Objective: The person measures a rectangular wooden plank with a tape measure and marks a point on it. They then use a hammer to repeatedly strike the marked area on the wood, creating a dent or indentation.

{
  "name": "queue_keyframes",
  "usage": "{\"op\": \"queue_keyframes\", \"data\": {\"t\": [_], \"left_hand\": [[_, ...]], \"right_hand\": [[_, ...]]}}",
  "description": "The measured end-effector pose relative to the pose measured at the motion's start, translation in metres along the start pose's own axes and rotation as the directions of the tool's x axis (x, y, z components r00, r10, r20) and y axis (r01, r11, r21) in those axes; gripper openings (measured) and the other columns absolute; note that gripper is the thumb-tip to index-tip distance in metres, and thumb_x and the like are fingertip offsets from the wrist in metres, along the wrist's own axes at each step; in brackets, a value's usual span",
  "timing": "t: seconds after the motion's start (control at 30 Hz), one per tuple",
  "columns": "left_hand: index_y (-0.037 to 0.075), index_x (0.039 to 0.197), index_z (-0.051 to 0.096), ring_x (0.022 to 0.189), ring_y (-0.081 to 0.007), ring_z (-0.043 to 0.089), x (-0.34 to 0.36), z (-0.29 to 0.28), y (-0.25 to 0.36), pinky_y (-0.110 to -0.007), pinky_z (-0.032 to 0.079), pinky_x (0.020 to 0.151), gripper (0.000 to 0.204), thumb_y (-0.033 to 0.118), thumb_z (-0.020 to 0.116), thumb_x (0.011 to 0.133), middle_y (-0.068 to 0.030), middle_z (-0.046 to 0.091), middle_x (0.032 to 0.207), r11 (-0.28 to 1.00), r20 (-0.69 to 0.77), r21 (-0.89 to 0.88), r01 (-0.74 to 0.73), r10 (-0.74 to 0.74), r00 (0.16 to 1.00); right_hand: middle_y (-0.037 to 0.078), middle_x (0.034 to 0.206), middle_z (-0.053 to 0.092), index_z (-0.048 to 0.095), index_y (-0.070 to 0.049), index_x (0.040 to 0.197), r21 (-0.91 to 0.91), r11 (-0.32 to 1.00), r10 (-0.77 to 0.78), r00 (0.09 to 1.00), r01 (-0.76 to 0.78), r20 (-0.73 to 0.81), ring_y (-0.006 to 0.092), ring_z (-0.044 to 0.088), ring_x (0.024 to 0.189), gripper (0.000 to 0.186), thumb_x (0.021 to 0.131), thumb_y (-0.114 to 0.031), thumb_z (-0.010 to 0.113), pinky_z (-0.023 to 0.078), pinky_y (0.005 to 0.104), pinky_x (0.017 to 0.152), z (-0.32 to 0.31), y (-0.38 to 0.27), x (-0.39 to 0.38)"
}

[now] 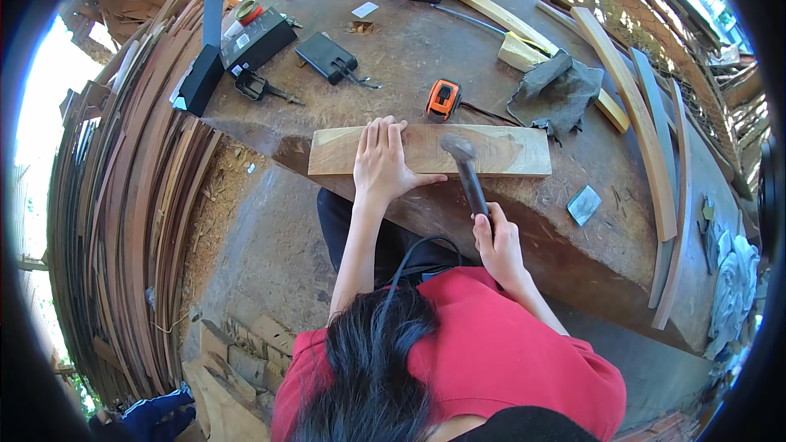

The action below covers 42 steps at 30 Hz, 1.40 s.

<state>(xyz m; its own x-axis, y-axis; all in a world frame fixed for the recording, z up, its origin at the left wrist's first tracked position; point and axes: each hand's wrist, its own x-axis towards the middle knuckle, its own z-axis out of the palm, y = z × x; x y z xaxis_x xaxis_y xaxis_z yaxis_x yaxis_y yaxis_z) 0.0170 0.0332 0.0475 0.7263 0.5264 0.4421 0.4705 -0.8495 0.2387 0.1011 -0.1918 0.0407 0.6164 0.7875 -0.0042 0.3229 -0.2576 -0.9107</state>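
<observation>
Left hand [381, 162]: spread wide across the wooden board [512, 150], fingers reaching its far edge, thumb stretched along its near edge.
Right hand [498, 244]: closed around the handle of the hammer [472, 188].
Hammer head: ahead and slightly left of the right hand, over the board; cannot tell whether it touches.
Board: under the left hand, ahead of the right, lying lengthwise from left to right on the worktop [393, 41].
Tape measure [443, 101]: orange and black, beyond the board, ahead of both hands.
Grey cloth [561, 94]: ahead and right of the right hand.
Teal block [583, 205]: right of the right hand.
2 black boxes [260, 39]: ahead and left of the left hand.
</observation>
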Motion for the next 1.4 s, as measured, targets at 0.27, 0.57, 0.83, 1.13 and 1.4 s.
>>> {"op": "queue_keyframes", "data": {"t": [0.27,0.57,0.83,1.13,1.4], "left_hand": [[0.004,0.119,0.048,0.121,-0.0320,0.044,0.001,0.000,0.001,-0.043,0.038,0.103,0.103,0.067,0.082,0.045,-0.0120,0.048,0.123,1.000,0.011,-0.025,0.012,-0.012,1.000],[0.002,0.120,0.048,0.122,-0.0314,0.043,0.000,0.001,-0.001,-0.042,0.036,0.106,0.105,0.069,0.081,0.046,-0.0123,0.048,0.123,1.000,0.007,-0.019,-0.011,0.011,1.000],[0.002,0.121,0.048,0.123,-0.0306,0.043,0.000,0.001,-0.002,-0.042,0.035,0.107,0.104,0.067,0.082,0.047,-0.0117,0.048,0.125,0.999,0.017,-0.034,0.001,-0.001,1.000],[0.003,0.121,0.049,0.123,-0.0304,0.043,0.000,0.001,-0.002,-0.042,0.035,0.107,0.104,0.069,0.081,0.047,-0.0115,0.049,0.124,0.999,0.013,-0.032,0.008,-0.008,1.000],[0.002,0.121,0.049,0.124,-0.0303,0.043,0.001,0.000,-0.001,-0.042,0.035,0.107,0.107,0.073,0.078,0.047,-0.0121,0.048,0.125,1.000,0.023,-0.004,0.019,-0.019,1.000]], "right_hand": [[0.018,0.066,0.057,0.055,0.001,0.104,0.018,0.998,-0.062,0.998,0.062,-0.032,0.0341,0.062,0.059,0.029,0.100,-0.027,0.050,0.044,0.0386,0.054,0.003,0.006,-0.007],[0.016,0.062,0.056,0.055,0.001,0.103,0.113,0.991,0.072,0.997,-0.069,-0.023,0.0324,0.061,0.055,0.029,0.099,-0.027,0.051,0.044,0.0375,0.053,0.003,0.012,-0.011],[0.017,0.068,0.059,0.056,0.001,0.103,-0.061,0.990,-0.128,0.992,0.127,-0.012,0.0351,0.063,0.060,0.026,0.098,-0.024,0.053,0.046,0.0386,0.055,0.001,0.005,-0.007],[0.016,0.065,0.059,0.058,0.001,0.102,-0.030,0.999,0.013,0.999,-0.014,-0.033,0.0317,0.062,0.057,0.031,0.100,-0.029,0.051,0.045,0.0379,0.053,0.003,0.002,-0.007],[0.011,0.060,0.056,0.057,0.001,0.098,-0.011,1.000,-0.005,0.999,0.005,-0.037,0.0228,0.059,0.050,0.032,0.101,-0.030,0.049,0.044,0.0345,0.049,-0.004,0.011,0.001]]}}
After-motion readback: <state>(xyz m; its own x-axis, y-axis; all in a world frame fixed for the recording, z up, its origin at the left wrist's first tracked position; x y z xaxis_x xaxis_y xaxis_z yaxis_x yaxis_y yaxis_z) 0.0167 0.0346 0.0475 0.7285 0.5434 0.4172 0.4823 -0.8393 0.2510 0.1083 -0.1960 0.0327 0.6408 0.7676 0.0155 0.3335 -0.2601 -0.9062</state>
